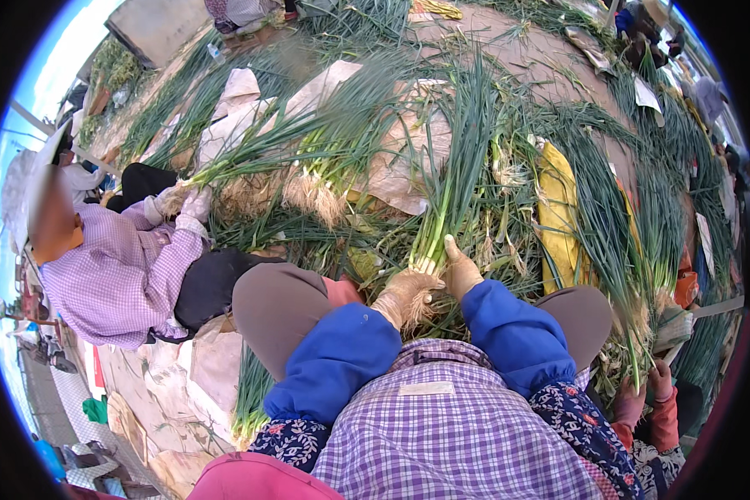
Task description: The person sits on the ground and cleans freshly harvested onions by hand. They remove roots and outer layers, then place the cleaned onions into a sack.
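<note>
A bunch of green onions [440, 212] is held in front of my body, roots towards me and long leaves pointing away. My left hand [406, 295], in a pale glove, closes around its white lower ends, and the stringy roots [420, 312] hang below the fingers. At the right side of the stalks is my gloved right hand [462, 269], its thumb up along them and its fingers mostly hidden behind. Beneath both hands lie loose leaves and trimmings [375, 240]. Another rooted bunch of green onions [319, 187] rests just beyond, to the left.
On my left a seated co-worker [125, 262] holds another bunch of green onions [244, 156]. A yellow sack [559, 212] lies to the right, beside more piled green onions [612, 206]. Another person's hands [644, 387] are close at my lower right. A plastic bottle [215, 53] lies farther off.
</note>
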{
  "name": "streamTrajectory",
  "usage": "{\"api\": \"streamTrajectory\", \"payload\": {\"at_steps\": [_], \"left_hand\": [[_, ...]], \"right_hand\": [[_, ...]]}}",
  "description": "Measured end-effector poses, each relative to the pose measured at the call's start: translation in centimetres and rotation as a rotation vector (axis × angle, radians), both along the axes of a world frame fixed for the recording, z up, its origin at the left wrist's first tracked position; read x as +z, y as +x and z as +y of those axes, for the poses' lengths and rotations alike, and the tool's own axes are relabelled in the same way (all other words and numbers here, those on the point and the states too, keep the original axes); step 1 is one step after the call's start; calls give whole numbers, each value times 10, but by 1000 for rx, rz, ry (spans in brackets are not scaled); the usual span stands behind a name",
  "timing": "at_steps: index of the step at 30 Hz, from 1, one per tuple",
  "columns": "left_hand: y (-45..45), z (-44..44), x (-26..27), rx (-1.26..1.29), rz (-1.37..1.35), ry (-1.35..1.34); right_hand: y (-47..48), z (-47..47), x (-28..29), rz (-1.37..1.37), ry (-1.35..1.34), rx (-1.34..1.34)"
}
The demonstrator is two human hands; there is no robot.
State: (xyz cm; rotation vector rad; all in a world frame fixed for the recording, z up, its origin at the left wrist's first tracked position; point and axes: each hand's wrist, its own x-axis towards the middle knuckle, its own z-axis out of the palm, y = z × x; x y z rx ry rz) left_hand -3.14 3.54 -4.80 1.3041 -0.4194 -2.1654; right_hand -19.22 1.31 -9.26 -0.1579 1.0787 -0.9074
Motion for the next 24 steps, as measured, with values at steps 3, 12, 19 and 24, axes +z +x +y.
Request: {"api": "streamTrajectory", "payload": {"at_steps": [3, 12, 19, 24], "left_hand": [[-17, -4, -15, 19, -149, 87], [-8, 10, -13, 209, 35, 145], [-18, 12, -16, 227, 139, 109], [-20, 14, -18, 164, 91, 110]], "right_hand": [[-70, 4, -53, 132, -41, -22], [-24, -39, 70, 1223, -299, 125], [-30, -59, 82, 1209, -172, 504], [-38, -64, 46, 875, 94, 433]]}}
